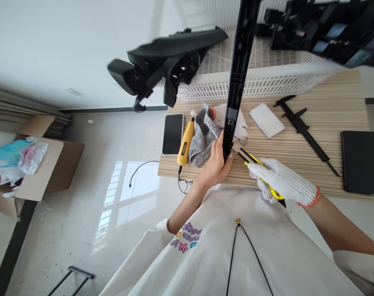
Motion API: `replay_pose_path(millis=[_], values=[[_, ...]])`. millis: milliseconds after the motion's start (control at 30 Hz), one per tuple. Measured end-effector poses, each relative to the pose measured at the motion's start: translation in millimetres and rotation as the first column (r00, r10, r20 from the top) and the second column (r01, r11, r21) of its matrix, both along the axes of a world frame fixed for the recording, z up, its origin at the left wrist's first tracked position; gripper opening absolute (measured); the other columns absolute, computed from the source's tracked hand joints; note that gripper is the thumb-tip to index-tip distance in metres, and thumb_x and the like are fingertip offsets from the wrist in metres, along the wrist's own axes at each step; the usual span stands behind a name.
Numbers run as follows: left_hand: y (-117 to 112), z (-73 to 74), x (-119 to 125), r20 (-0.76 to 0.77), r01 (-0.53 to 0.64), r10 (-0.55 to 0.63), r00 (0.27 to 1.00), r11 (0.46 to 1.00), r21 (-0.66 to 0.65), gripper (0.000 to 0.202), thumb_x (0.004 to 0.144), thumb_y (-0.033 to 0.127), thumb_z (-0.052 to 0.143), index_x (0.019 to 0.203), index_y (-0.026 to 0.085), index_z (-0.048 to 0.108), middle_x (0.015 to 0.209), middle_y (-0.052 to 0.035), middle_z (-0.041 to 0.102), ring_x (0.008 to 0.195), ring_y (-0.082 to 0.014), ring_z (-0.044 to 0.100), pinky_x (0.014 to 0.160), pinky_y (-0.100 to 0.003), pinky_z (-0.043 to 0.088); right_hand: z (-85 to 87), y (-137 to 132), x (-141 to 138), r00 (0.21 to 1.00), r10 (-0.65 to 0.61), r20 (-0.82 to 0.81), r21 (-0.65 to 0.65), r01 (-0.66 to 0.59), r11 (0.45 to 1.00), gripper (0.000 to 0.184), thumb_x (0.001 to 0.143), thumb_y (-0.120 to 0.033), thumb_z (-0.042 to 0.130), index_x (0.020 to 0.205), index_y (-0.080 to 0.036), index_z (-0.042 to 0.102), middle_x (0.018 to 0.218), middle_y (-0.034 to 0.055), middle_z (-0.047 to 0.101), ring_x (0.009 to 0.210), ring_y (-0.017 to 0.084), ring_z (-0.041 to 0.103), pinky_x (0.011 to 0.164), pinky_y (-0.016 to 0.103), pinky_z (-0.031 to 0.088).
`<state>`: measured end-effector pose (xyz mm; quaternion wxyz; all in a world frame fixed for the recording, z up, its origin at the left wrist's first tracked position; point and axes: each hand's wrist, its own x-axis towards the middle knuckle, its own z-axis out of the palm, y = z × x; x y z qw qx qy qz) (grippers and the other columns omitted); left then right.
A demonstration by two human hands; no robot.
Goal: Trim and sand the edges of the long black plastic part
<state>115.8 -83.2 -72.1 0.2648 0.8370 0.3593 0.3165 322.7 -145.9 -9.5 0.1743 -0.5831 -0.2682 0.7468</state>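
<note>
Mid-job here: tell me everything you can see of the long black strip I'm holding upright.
The long black strip is a narrow, glossy moulded piece, plastic by its look. It stands almost upright, its lower end at the wooden table and its top out of frame. The bare left hand grips it near the bottom. The yellow knife in the gloved right hand points its blade at the base; contact is unclear.

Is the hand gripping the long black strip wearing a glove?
No, the left hand on the black strip is bare; the gloved right hand holds the yellow cutter.
</note>
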Motion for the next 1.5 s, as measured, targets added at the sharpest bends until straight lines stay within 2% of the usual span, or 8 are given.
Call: replay_pose_path(millis=[167,467,700,867,1033,1133,1333,1500], values=[[2.2,-0.8,2.6,-0.008,-0.024,0.024,1.0,1.0,0.001,0.066,0.102,0.026,0.038,0.159,0.018,0.004,0.153,-0.0214,0.037,0.142,-0.0284,0.038,0.119,-0.051,0.032,7.1,8.1,4.5,0.999,0.025,-0.035,-0.016,-0.025,1.0,0.052,0.08,-0.07,0.065,0.072,-0.023,0.042,0.045,-0.007,0.041,0.033,0.008,0.036,0.031,0.018,0.025],[2.2,-0.8,6.0,-0.063,-0.047,0.049,0.997,0.998,0.033,0.067,0.101,0.024,0.038,0.158,0.015,0.004,0.15,-0.0221,0.038,0.14,-0.0278,0.039,0.119,-0.05,0.033,7.1,12.6,9.7,0.999,0.038,-0.029,-0.085,-0.04,0.996,0.053,0.076,-0.069,0.07,0.073,-0.023,0.045,0.047,-0.0054,0.044,0.035,0.009,0.041,0.031,0.019,0.027],[1.4,-1.5,5.5,-0.081,-0.047,0.049,0.995,0.999,0.026,0.064,0.102,0.027,0.037,0.158,0.017,0.006,0.153,-0.0209,0.034,0.142,-0.0282,0.036,0.121,-0.051,0.028,4.5,13.5,10.8,0.999,0.039,-0.018,-0.11,-0.041,0.993,0.048,0.082,-0.064,0.067,0.074,-0.023,0.042,0.047,-0.0067,0.04,0.034,0.008,0.038,0.03,0.018,0.025],[2.5,-0.9,2.6,-0.08,-0.032,0.031,0.996,0.999,-0.012,0.064,0.103,0.029,0.037,0.158,0.022,0.004,0.151,-0.0181,0.037,0.142,-0.028,0.037,0.121,-0.051,0.029,0.4,8.2,10.3,0.998,0.063,0.017,0.002,-0.064,0.998,0.044,0.088,-0.06,0.061,0.075,-0.024,0.039,0.048,-0.0059,0.041,0.035,0.009,0.039,0.03,0.019,0.027],[5.7,-2.4,0.4,-0.057,0.009,-0.012,0.998,0.999,-0.049,0.065,0.102,0.03,0.039,0.157,0.022,0.006,0.15,-0.0178,0.039,0.142,-0.0289,0.038,0.12,-0.052,0.03,-1.5,-2.4,5.6,0.968,0.072,0.242,0.175,-0.117,0.978,0.039,0.092,-0.06,0.053,0.081,-0.024,0.043,0.05,-0.0032,0.048,0.038,0.012,0.047,0.03,0.02,0.034],[5.6,-2.2,0.8,-0.031,0.014,-0.016,0.999,0.999,-0.052,0.063,0.103,0.032,0.039,0.157,0.02,0.009,0.148,-0.0184,0.04,0.141,-0.0291,0.039,0.12,-0.052,0.03,0.5,-5.5,1.9,0.948,0.063,0.313,0.214,-0.135,0.967,0.038,0.091,-0.06,0.054,0.082,-0.025,0.044,0.05,-0.003,0.05,0.039,0.013,0.049,0.03,0.021,0.036],[2.7,1.4,-2.4,0.0,0.009,-0.009,1.0,0.996,-0.092,0.063,0.103,0.031,0.039,0.157,0.02,0.009,0.15,-0.019,0.039,0.142,-0.0291,0.038,0.12,-0.051,0.03,2.3,1.8,0.8,0.996,0.065,0.064,0.021,-0.066,0.998,0.043,0.091,-0.061,0.054,0.076,-0.024,0.04,0.047,-0.0061,0.041,0.034,0.01,0.04,0.03,0.019,0.027],[2.5,1.2,-5.7,0.024,0.01,-0.008,1.0,0.995,-0.1,0.064,0.103,0.031,0.04,0.158,0.021,0.008,0.149,-0.0191,0.039,0.141,-0.0292,0.039,0.12,-0.051,0.03,-4.2,10.5,5.1,0.999,0.039,-0.013,-0.172,-0.041,0.984,0.049,0.083,-0.066,0.063,0.073,-0.023,0.043,0.048,-0.0057,0.044,0.035,0.008,0.04,0.031,0.018,0.027]])
